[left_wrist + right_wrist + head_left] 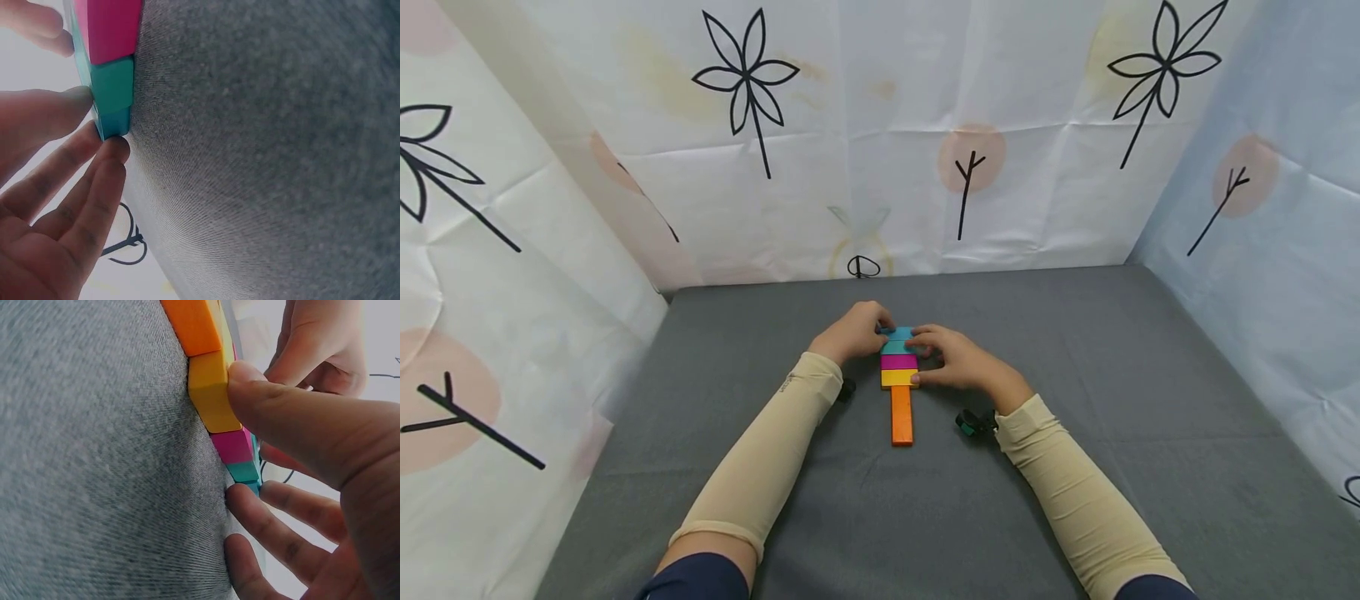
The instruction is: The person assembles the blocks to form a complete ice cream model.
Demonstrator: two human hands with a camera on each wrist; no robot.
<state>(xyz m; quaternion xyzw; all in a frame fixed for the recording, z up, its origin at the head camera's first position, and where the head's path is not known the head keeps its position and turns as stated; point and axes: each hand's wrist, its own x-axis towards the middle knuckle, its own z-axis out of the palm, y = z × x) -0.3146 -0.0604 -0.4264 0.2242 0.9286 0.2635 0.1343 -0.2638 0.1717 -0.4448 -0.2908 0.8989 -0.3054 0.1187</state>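
A row of coloured blocks lies flat on the grey table. An orange strip (902, 415) is nearest me, followed by a yellow block (897, 377), a magenta block (898, 362), a teal block (896, 347) and a blue block (901, 333) at the far end. From the left, my left hand (852, 333) touches the teal block with its thumb; its fingertips (114, 149) reach the blue block's end. My right hand (962, 360) rests its thumb on the yellow block's right side, and its other fingers extend along the right edge toward the teal and blue blocks.
Grey cloth (760, 500) covers the table. Patterned white sheets (880, 100) hang behind it and along both sides. A dark wrist device (976, 422) sits under the right wrist, another dark one (846, 389) by the left.
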